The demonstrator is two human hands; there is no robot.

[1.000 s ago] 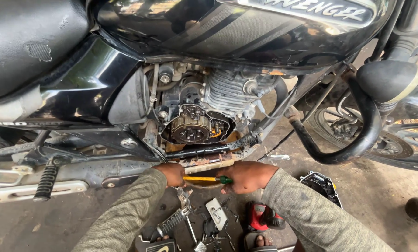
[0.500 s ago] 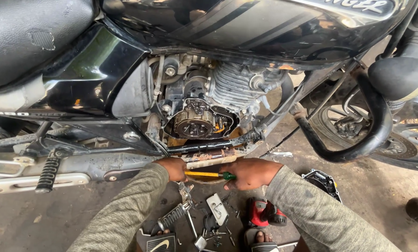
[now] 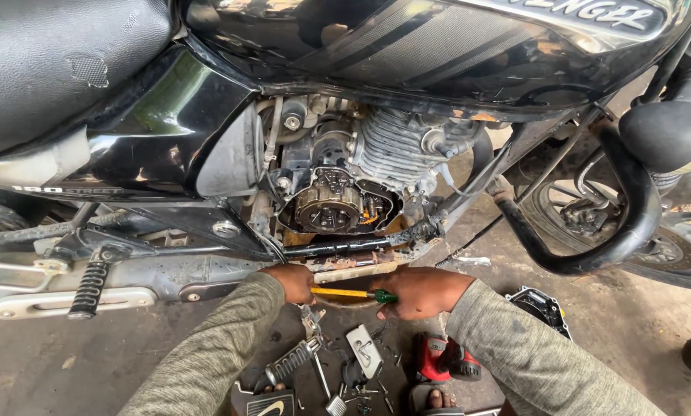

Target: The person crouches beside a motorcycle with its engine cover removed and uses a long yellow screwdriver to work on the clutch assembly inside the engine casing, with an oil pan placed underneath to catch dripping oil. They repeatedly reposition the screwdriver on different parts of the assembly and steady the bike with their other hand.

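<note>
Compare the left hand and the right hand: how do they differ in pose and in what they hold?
The left hand closes around the yellow shaft end of the screwdriver; the right hand grips its green handle end. The left hand sits closer to the motorcycle frame, while the right hand is lower and spreads wider. Both are curled, with grey sleeves.

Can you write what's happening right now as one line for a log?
left hand: on screwdriver tip end | right hand: grips screwdriver handle | under open motorcycle engine | tools on floor
</note>
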